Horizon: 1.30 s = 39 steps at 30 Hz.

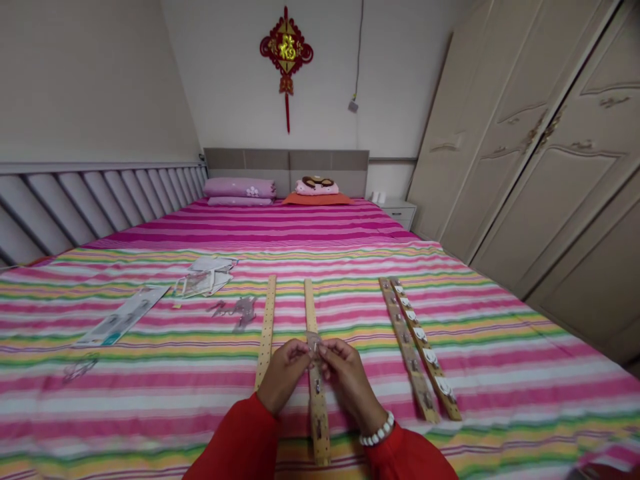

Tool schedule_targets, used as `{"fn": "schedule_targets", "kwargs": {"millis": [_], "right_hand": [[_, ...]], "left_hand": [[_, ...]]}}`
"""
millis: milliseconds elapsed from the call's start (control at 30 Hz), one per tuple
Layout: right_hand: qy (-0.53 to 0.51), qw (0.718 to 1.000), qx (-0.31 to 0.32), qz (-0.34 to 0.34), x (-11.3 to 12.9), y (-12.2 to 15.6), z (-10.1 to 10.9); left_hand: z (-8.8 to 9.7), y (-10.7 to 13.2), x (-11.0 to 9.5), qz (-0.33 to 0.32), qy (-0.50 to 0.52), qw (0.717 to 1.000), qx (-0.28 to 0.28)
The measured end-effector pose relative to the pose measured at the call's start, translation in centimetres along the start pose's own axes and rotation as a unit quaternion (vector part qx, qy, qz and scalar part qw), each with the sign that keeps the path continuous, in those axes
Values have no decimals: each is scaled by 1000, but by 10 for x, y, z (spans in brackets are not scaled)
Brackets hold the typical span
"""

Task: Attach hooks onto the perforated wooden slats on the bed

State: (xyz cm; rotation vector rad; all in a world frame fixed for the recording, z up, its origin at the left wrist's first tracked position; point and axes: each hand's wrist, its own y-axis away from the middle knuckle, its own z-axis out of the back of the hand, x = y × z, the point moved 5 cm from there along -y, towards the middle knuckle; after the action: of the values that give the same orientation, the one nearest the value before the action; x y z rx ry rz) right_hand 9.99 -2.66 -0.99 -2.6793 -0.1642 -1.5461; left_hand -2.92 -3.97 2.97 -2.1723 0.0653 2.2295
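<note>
A narrow wooden strip [310, 305] lies lengthwise on the bed in front of me, with clear hooks with metal prongs on its near half. My left hand [284, 373] and my right hand [351, 381] meet over it, both closed, fingertips pinching a clear adhesive hook [314, 345] at the strip's middle. Fingers partly hide this hook. Beside my left hand is a bare wooden strip [267, 325] with rows of small holes. Further left lies a small pile of clear hooks [245, 311].
To the right lie a strip with clear hooks [401, 332] and another with white hooks [427, 348]. Left are a flat hook package [124, 319], opened wrappers [207, 275] and a few thin rings or hooks [81, 365]. A striped sheet [500, 380] covers the bed.
</note>
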Motion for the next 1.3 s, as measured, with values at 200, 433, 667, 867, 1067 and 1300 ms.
{"fn": "schedule_targets", "kwargs": {"millis": [200,433,667,867,1067,1300], "right_hand": [[4,1000,-10,0,3,-1,0],[10,1000,-8,-17,-1,-1,2],[30,999,-14,-25,-2,-8,4],[34,998,-43,-16,2,-24,11],[38,996,-79,-12,1,-43,17],[54,994,-95,-31,-11,-56,16]], "left_hand": [[5,-3,-3,-11,-43,999,-10],[19,-20,-2,3,6,996,-91],[8,-38,-6,18,5,999,-48],[5,-57,4,60,35,997,-33],[14,-75,9,64,22,995,-69],[20,-87,33,71,12,993,-90]]}}
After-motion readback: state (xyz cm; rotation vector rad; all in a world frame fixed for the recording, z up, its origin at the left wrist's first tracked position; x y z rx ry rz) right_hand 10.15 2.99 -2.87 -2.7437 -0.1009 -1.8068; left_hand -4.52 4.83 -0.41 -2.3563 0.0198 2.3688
